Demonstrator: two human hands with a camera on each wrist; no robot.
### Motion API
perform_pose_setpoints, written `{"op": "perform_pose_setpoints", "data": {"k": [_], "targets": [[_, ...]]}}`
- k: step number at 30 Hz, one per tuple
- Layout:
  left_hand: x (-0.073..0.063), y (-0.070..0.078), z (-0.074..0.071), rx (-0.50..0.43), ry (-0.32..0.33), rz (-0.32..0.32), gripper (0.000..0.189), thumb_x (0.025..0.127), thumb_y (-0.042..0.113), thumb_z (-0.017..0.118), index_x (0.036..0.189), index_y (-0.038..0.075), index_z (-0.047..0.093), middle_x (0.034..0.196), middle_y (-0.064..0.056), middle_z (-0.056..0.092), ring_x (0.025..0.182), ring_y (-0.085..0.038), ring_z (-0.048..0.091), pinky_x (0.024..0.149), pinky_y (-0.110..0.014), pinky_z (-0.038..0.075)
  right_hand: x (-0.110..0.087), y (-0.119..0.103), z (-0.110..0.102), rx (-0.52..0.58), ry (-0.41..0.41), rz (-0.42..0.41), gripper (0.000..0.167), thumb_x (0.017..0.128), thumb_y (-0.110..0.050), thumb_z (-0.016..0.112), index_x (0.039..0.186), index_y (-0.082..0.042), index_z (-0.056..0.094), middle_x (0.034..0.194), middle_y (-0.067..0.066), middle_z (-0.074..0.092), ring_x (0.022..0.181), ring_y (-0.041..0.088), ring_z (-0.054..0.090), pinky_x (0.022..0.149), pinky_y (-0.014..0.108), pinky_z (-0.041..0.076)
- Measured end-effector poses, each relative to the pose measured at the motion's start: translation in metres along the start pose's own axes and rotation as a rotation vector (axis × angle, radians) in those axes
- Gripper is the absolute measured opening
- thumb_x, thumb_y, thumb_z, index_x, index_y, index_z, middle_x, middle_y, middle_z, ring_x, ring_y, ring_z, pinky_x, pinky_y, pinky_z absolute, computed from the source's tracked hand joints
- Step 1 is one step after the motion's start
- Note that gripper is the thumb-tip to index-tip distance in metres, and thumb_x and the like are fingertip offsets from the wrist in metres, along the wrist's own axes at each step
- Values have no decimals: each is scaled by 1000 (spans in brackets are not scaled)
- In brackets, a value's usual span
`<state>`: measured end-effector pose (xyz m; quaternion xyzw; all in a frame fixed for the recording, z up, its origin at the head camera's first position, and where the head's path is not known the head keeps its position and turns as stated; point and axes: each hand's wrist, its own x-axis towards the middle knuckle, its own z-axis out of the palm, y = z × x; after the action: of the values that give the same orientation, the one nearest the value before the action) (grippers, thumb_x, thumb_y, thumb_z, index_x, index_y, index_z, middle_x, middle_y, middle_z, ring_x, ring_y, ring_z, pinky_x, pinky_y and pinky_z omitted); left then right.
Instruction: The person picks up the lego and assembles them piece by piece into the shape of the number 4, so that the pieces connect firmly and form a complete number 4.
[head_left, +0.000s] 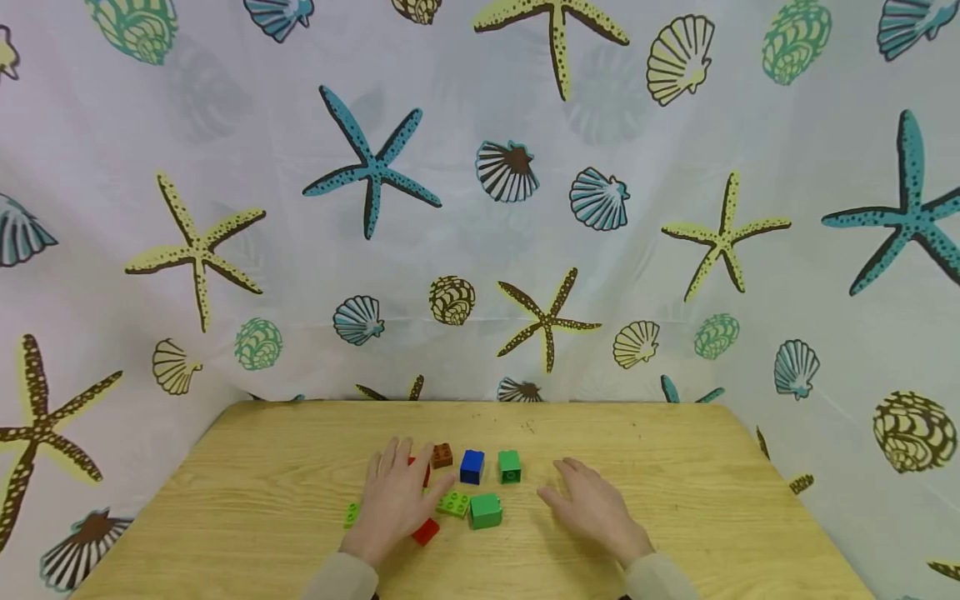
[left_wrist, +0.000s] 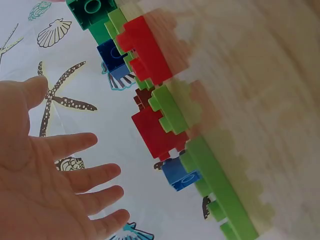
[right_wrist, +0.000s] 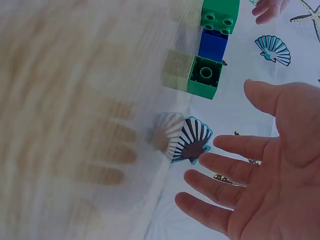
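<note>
My left hand [head_left: 397, 500] hovers over the toy building bricks on the left part of the table, fingers spread, holding nothing. Around it in the head view lie a red brick [head_left: 426, 532], a lime green brick [head_left: 453, 503], a brown brick [head_left: 442, 455] and a blue brick [head_left: 472, 467]; other bricks are partly hidden beneath it. In the left wrist view a long lime green brick [left_wrist: 220, 190] and a larger red brick [left_wrist: 152, 129] show. My right hand [head_left: 592, 508], fingers extended and holding nothing, is right of two green bricks, one nearer [head_left: 486, 511] and one farther [head_left: 509, 467].
The wooden table [head_left: 675, 467] reaches back to a pale curtain [head_left: 450, 250] printed with starfish and shells, which also hangs along both sides. Bare wood extends right of my right hand and left of the bricks.
</note>
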<state>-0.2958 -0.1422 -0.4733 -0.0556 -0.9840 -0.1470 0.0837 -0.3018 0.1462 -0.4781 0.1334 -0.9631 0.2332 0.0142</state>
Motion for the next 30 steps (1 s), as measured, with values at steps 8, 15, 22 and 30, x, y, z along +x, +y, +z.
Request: {"op": "perform_pose_setpoints", "data": {"k": [8,15,22,30], "targets": [[8,3,0,-227,26,-16,61,92,54,60,136,12,58,125,-12,64,114,-32,59,96,-57,45,10,9,3,245,-53,3,53,94,-41,63,130,-2,61,124,15,65,108,31,64,90,50,52],[11,9,3,-501,-90,-4,51,88,38,73,128,8,63,119,-10,67,96,-21,61,80,-42,53,21,16,6,399,-62,9,34,95,-24,65,119,0,67,110,10,70,97,24,66,81,40,55],[17,13,12,-648,-281,118,51,83,27,80,126,6,63,113,-10,66,100,-24,60,83,-41,53,32,16,10,614,-137,98,32,97,-18,62,121,3,64,107,10,70,89,19,66,69,31,53],[24,18,19,-673,-415,176,54,78,21,84,125,4,64,108,-6,67,96,-21,63,87,-43,53,50,16,13,778,-213,167,38,98,-20,61,127,3,59,116,16,66,87,15,63,65,27,50]]}}
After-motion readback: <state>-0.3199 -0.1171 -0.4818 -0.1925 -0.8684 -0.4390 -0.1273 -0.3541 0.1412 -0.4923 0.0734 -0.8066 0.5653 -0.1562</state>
